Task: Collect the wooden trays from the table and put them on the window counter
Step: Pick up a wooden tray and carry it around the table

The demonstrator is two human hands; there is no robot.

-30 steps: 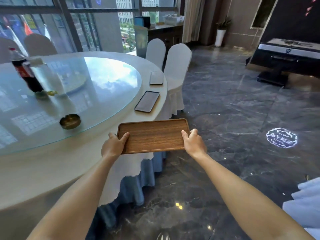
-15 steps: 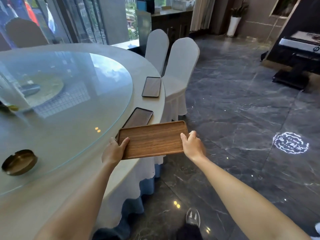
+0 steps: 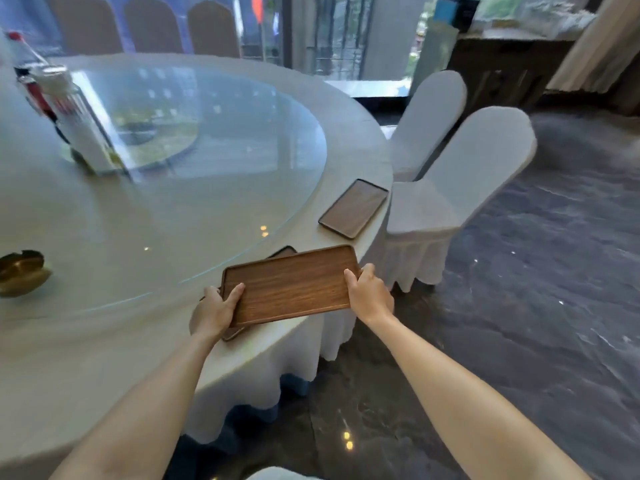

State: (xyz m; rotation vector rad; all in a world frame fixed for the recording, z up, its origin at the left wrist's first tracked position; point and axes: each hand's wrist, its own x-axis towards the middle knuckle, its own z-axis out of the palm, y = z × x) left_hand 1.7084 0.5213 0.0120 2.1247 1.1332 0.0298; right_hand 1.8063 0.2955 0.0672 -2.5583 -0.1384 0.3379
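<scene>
Here I have the wooden tray [image 3: 289, 284] carried flat between both hands, one on each short end. My left hand [image 3: 213, 311] grips the near-left end with the thumb laid over the rim and the fingers tucked beneath; my right hand [image 3: 369, 294] clasps the opposite end the same way. Holding it at both ends keeps it level, and I judge that is why it hangs squarely above the second tray [image 3: 235, 332], of which only a corner at the far side and another by my left wrist peek out from under it. That looks to me like a stacking move: set the held one down onto the lower one, then lift the pair together. Whether the two already touch I cannot tell.

A third tray [image 3: 353, 207] lies farther along the rim of the bench [image 3: 346, 140], just beside the covered chairs [image 3: 460, 174], so it would come next in the round. All the trays sit on the cloth edge outside the glass turntable [image 3: 194, 161], within easy reach from where I stand. The window counter [image 3: 512, 46] shows at the far right by the glass, well apart from here. Nothing has reached it yet that I can see, so I reckon the task is in its early gathering stage.
</scene>
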